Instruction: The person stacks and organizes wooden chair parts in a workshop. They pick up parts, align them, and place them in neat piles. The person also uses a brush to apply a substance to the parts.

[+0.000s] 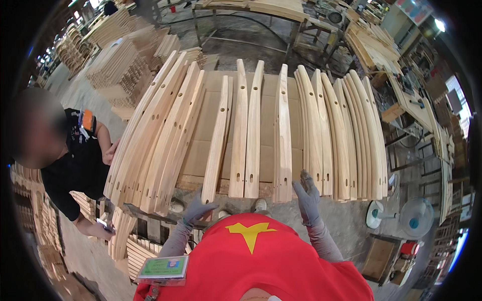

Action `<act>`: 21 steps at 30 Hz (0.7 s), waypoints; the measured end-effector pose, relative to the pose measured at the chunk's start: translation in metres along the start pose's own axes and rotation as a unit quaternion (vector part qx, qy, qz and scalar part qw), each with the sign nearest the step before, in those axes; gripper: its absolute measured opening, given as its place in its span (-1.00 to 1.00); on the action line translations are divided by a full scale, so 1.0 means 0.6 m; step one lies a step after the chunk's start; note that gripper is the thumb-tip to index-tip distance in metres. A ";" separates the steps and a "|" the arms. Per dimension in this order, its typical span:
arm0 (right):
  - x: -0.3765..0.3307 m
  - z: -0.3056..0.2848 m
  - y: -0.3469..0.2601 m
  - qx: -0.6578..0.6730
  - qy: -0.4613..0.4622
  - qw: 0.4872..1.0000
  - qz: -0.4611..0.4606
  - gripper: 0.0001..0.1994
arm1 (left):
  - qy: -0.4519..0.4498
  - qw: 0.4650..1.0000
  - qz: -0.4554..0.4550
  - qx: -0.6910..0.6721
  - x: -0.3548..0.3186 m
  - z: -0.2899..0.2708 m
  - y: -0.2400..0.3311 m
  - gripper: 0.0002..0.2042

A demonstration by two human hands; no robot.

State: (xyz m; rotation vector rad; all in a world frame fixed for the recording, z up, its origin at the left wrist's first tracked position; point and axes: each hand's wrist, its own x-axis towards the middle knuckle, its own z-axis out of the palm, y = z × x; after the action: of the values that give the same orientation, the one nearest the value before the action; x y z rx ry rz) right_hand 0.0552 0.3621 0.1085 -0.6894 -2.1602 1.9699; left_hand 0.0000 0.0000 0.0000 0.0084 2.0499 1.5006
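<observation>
On our L we've got a co-worker [75, 173] in a blk top w/ an orange armband [89, 122]. Upper L, past them, we see tall stacks of pale boards [118, 72] on the grey flr [346, 220], plus a small red bucket [172, 9] farther back. Top ctr, a metal-legged worktable [301, 18] bears pale planks [271, 6]. Along our R side runs a long wood bench [424, 118]; nearer us stands a wht fan [416, 218], w/ a brown box [379, 258] & a red container [409, 248] below it in view. Upper R, we spot a lit lamp [440, 25] nr a poster [415, 9], details too small to read.
</observation>
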 end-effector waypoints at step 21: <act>-0.009 0.002 0.104 0.198 -0.141 0.933 0.267 -0.61 | -0.037 0.989 0.067 -0.128 -0.094 0.015 0.252 -0.45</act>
State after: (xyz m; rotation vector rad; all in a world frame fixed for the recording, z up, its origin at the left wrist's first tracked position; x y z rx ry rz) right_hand 0.0743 0.3612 0.0488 -1.0552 -1.7212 2.8297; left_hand 0.0007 0.0437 0.1556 0.1003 1.8163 1.8112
